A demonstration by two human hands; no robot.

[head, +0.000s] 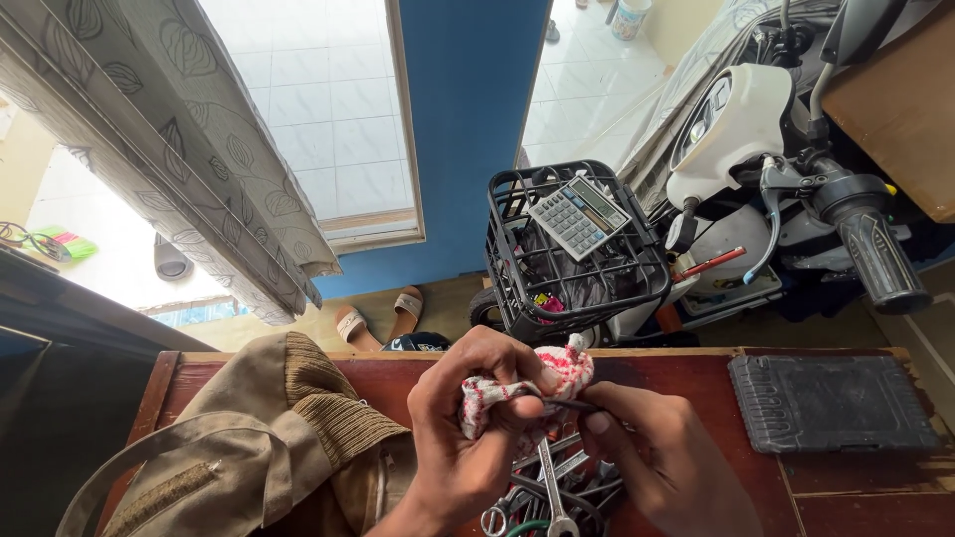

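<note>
My left hand [466, 418] grips a red-and-white patterned cloth [537, 383] bunched over the middle of a dark red wooden table [696, 393]. My right hand [652, 452] pinches a thin dark metal tool [575, 404] whose end is tucked into the cloth. Directly under both hands lies a heap of metal wrenches and other hand tools [552, 487]. How much of the thin tool the cloth wraps is hidden.
A tan canvas bag [249, 438] lies on the table's left. A dark plastic tool case [831, 403] sits at the right. Beyond the table a scooter [756, 129] stands, its black wire basket [572, 264] holding a calculator [579, 216]. Sandals [378, 318] lie on the floor.
</note>
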